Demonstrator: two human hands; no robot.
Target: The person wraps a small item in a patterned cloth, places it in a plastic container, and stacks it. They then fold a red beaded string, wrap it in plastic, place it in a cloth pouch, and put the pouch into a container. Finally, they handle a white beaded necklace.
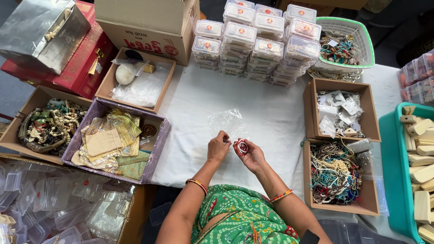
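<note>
Head camera looks straight down on a white cloth-covered table (pixel 271 122) crowded with boxes. Left hand (pixel 219 147) pinches the lower edge of a small clear crinkled plastic pouch (pixel 227 123), its fingers closed on the film, and the pouch lies flat on the cloth just above both hands. Right hand (pixel 251 154) curls around a small red-and-white coiled bead ornament (pixel 242 146), holding it between thumb and fingers right beside the pouch's bottom corner; the two hands nearly touch. To the right stands a brown cardboard box of tangled bead strings (pixel 334 176), and behind it a second cardboard box of small filled plastic packets (pixel 340 110). To the left sits a purple-edged box of gold and green fabric pouches (pixel 113 140). At the far side of the table rise stacks of clear lidded plastic containers (pixel 257 40), with a green-rimmed white basket (pixel 357 31) beside them.
</note>
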